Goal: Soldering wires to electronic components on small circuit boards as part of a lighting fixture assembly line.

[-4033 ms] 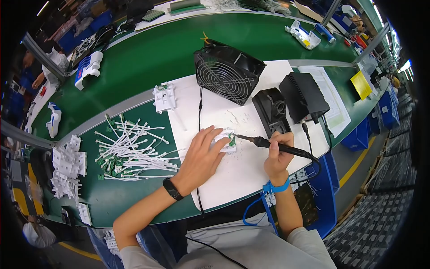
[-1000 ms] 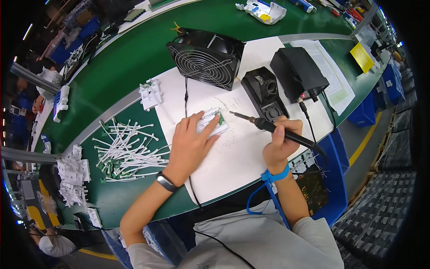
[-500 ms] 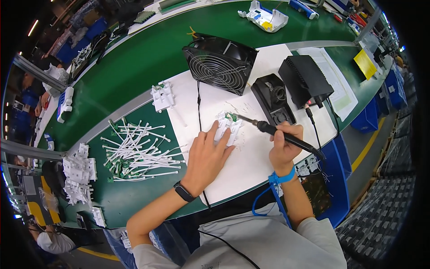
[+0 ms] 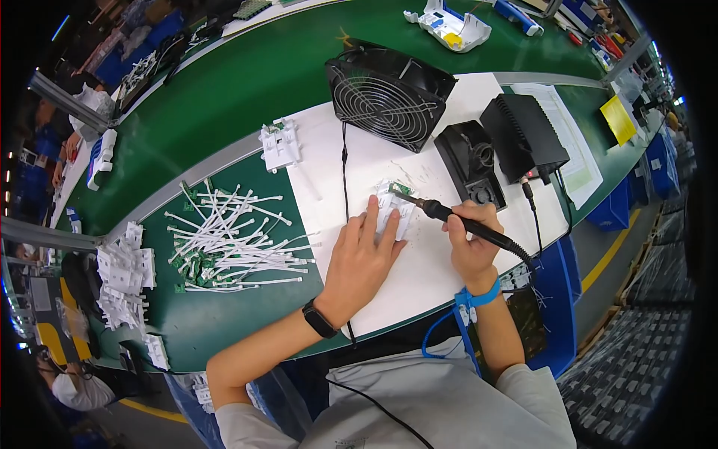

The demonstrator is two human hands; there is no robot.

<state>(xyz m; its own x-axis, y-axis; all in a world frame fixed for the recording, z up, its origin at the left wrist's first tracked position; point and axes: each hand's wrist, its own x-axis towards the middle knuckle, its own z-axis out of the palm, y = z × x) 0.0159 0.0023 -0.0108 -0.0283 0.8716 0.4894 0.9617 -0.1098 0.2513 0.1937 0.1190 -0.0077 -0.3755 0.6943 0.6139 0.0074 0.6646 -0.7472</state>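
Note:
A soldering iron (image 4: 440, 212) with a black handle is held in my right hand (image 4: 474, 238), fingers closed around it. Its tip slants left to a small green circuit board (image 4: 402, 188) on the upper end of a white plastic part (image 4: 394, 212). My left hand (image 4: 364, 254) lies over this part with fingers stretched and apart, fingertips pressing on it against the white work sheet (image 4: 374, 305). Whether the tip touches the board is too small to tell. A blue strap circles my right wrist.
A black fan (image 4: 390, 96) stands behind the part. Right of it are a black iron stand (image 4: 467, 161) and a black power unit (image 4: 523, 136). White cables with green boards (image 4: 239, 243) lie left, beside stacked white parts (image 4: 126, 273). Another white part (image 4: 280, 145) sits at the sheet's far-left corner.
The view has shifted slightly, so most bench things appear farther right. The iron's tip has moved a little left relative to the board. My left hand stays on the white part.

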